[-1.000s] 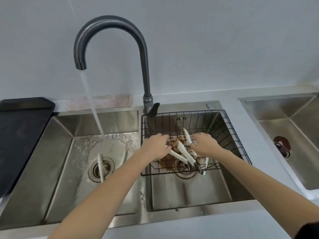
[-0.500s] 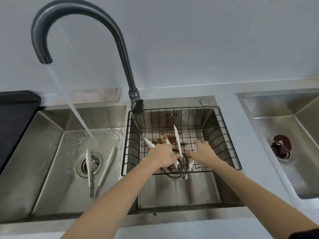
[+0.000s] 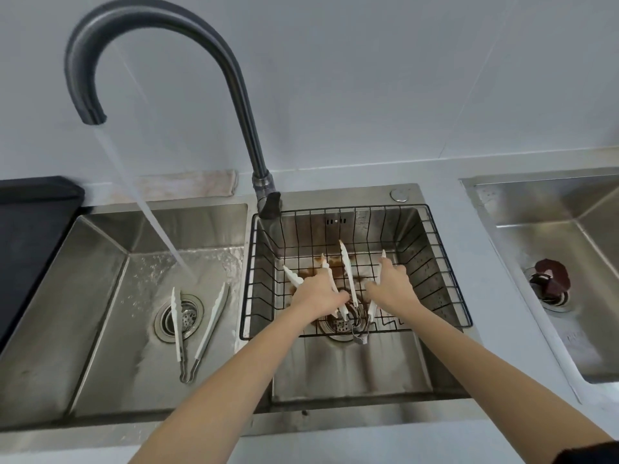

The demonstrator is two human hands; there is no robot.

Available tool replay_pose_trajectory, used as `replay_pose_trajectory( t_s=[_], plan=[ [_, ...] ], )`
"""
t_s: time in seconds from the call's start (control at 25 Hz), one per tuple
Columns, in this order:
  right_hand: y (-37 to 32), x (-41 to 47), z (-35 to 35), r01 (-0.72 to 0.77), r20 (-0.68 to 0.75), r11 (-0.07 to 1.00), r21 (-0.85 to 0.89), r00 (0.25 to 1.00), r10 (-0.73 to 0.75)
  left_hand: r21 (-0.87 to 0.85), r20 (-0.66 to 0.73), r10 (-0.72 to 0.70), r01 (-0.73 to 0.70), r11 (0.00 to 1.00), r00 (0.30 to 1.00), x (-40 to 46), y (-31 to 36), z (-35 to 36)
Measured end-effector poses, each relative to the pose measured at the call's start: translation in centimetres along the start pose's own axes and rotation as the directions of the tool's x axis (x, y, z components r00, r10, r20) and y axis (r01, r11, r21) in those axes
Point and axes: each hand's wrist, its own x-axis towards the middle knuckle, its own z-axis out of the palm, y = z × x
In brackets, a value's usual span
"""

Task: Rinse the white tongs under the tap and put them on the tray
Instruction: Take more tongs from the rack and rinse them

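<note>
Only the head view here. Both hands are down in the wire basket (image 3: 432,262) that sits in the middle sink, sorting through a bunch of white tongs (image 3: 346,272) lying in it with their tips pointing toward the back wall. The left hand (image 3: 318,293) looks closed around one or two pairs near the hinge end, and the right hand (image 3: 392,284) has its fingers wrapped on another pair at the basket's right side. Hard to tell exactly which arm of which pair each hand has, they overlap a lot.

The tap (image 3: 160,38) is swung over the left sink and running, so my guess is that's the rinse spot, which is why one pair (image 3: 197,333) is already lying splayed open on that sink's floor across the drain, just beside where the stream lands.

The dark tray (image 3: 30,236) sits at the left edge of the worktop, right beside the rinse sink, handy for the drop-off. Nothing visible on it yet.
</note>
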Motion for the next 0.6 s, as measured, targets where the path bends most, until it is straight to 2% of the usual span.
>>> replay_pose_trajectory(
  t_s=[0.12,0.24,0.44,0.52,0.6],
  plan=[
    [-1.7,-1.4,-0.3,0.116,-0.084,0.992,0.050,0.990,-0.112,-0.268,-0.077,-0.030,0.008,0.963,0.997,-0.9,-0.3,-1.3],
    [-3.5,-2.8,0.3,0.197,-0.154,0.969,0.146,0.972,-0.175,-0.502,-0.105,-0.111,0.044,0.864,0.988,-2.0,-1.6,-2.9],
    [-7.0,-4.5,3.1,0.289,-0.200,0.925,0.247,0.949,-0.243,-0.633,-0.191,-0.176,0.016,0.774,0.966,-4.3,-5.9,-4.8],
    [-8.6,-5.0,4.6,0.279,-0.171,0.897,0.343,0.958,-0.232,-0.662,-0.229,-0.215,0.010,0.750,0.949,-5.1,-8.2,-5.5],
    [-10.4,-5.2,6.3,0.202,-0.099,0.840,0.504,0.979,-0.176,-0.687,-0.241,-0.250,0.018,0.726,0.938,-5.8,-10.5,-6.2]
  ],
)
